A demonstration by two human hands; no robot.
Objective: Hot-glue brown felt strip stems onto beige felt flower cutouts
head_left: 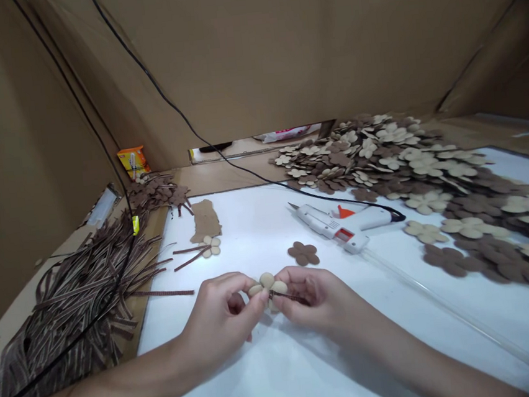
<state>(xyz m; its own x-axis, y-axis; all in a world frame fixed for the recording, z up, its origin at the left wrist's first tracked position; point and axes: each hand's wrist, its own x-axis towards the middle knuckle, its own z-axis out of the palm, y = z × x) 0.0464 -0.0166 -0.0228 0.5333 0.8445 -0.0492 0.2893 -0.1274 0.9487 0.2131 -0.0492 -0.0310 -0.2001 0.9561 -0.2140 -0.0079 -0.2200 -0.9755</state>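
The cream flower [267,280], with plump, rounded petals, is held above the white counter [263,383] between the fingers of the left hand [225,305] and the right hand [308,294], which cover part of it. A thin, dark brown strip [290,296] lies against its middle and runs out to the right, slanting slightly down into the right hand's curled fingers.

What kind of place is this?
Probably a small craft or handwork station walled with cardboard: a glue gun on a white work surface, a heap of flower cut-outs on the right, and a pile of ribbon strips on the left.
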